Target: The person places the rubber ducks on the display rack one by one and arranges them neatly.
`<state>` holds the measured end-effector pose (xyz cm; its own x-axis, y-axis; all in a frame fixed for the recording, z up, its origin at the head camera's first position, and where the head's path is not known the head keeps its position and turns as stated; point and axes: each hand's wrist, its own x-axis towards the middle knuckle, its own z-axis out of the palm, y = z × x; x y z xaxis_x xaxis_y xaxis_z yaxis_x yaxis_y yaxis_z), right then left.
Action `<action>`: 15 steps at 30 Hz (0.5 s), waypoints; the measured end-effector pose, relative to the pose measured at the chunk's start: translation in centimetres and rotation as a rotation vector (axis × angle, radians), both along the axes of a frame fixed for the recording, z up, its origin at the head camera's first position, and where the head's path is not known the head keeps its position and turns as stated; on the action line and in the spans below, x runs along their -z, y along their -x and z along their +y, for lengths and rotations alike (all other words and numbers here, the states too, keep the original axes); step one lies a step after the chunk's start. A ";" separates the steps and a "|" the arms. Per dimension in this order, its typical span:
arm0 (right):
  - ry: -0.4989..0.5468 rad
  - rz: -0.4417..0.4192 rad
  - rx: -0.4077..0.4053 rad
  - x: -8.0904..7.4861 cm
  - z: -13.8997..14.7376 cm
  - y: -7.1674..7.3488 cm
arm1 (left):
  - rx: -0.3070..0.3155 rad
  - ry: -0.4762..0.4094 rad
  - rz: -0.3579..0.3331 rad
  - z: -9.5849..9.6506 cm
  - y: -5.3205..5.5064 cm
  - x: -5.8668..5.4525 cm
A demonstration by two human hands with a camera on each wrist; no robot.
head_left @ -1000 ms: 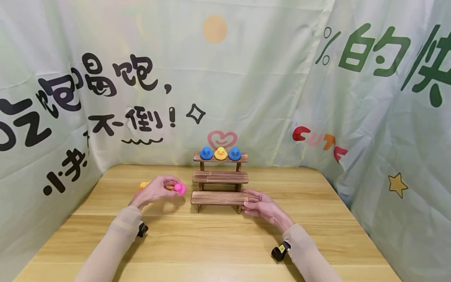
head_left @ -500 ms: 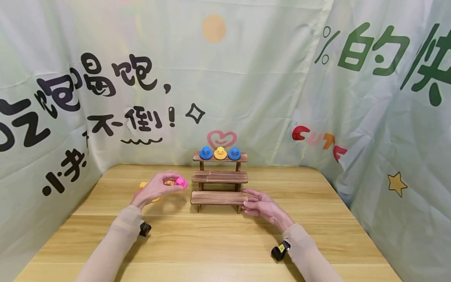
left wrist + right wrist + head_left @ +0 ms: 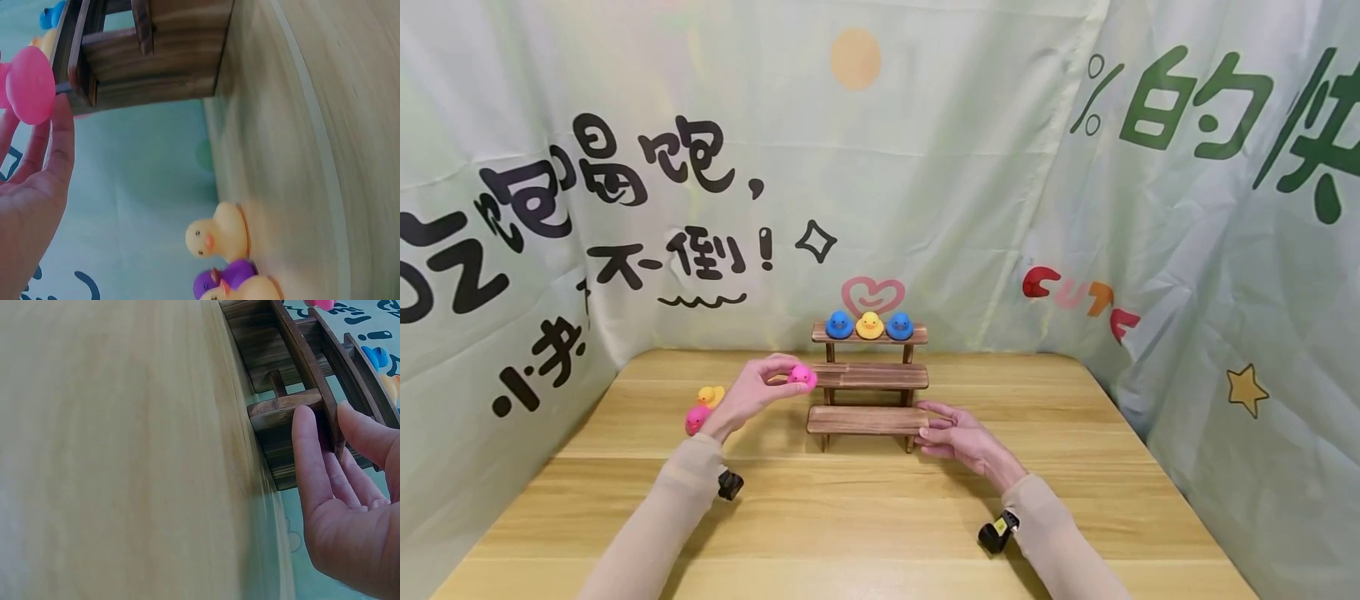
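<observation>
A pink rubber duck (image 3: 802, 377) is pinched between the thumb and fingers of my left hand (image 3: 751, 398), raised off the table at the left end of the middle shelf. In the left wrist view the pink duck (image 3: 31, 84) turns its flat base to the camera. The three-tier wooden display stand (image 3: 867, 420) stands upright on the table. My right hand (image 3: 968, 443) grips the right end of its lowest shelf; in the right wrist view the thumb lies over the board and fingers are beneath it. Two blue ducks (image 3: 839, 326) flank a yellow duck (image 3: 870, 327) on the top shelf.
Left of the stand, a yellow duck (image 3: 711, 396) and another pink duck (image 3: 697, 420) sit on the wooden table (image 3: 850, 525). The left wrist view also shows a purple duck (image 3: 232, 275) between yellow ones. A printed cloth backdrop (image 3: 955, 208) encloses the back and sides.
My left hand has moved right and upward with the pink duck, reaching the middle shelf's left end. Ducks on the table behind it have come into sight. The right hand has stayed put.
</observation>
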<state>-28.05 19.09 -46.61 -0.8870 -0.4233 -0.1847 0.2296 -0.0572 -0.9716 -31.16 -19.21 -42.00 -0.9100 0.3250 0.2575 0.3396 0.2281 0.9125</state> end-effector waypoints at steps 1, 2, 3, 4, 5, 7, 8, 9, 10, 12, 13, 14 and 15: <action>-0.002 -0.001 0.002 0.0 0.0 0.0 | -0.001 -0.017 -0.003 0.2 0.0 0.0; -0.002 -0.005 0.005 -0.1 0.0 0.0 | -0.004 -0.035 -0.005 0.4 0.0 0.1; -0.006 0.004 -0.001 -0.1 0.0 -0.1 | -0.006 -0.050 -0.002 0.6 0.0 0.1; -0.008 0.007 -0.003 -0.1 0.0 -0.1 | -0.006 -0.061 0.001 0.7 0.1 0.2; -0.010 0.010 -0.006 -0.1 0.1 -0.1 | -0.005 -0.071 0.005 0.9 0.1 0.3; -0.013 0.015 -0.012 0.0 0.1 -0.1 | 0.002 -0.084 0.012 1.2 0.0 0.4; -0.013 0.017 -0.015 0.0 0.1 -0.1 | 0.009 -0.089 0.015 1.4 -0.1 0.5; -0.015 0.020 -0.019 0.1 0.2 0.0 | 0.011 -0.093 0.013 1.6 -0.1 0.6; -0.016 0.017 -0.018 0.1 0.2 0.0 | 0.007 -0.094 0.013 1.8 -0.1 0.6; -0.016 0.021 -0.012 0.2 0.2 0.0 | 0.006 -0.100 0.016 2.1 -0.2 0.7; -0.018 0.022 -0.011 0.2 0.1 0.0 | 0.001 -0.106 0.018 2.3 -0.2 0.7; -0.018 0.020 -0.009 0.3 0.0 0.1 | -0.004 -0.113 0.019 2.4 -0.3 0.7; -0.021 0.019 -0.006 0.4 0.0 0.1 | -0.009 -0.121 0.016 2.5 -0.4 0.8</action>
<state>-28.13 19.06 -46.96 -0.8878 -0.4249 -0.1766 0.2112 -0.0353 -0.9768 -30.76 -16.70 -42.76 -0.9081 0.2824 0.3092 0.3532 0.1199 0.9278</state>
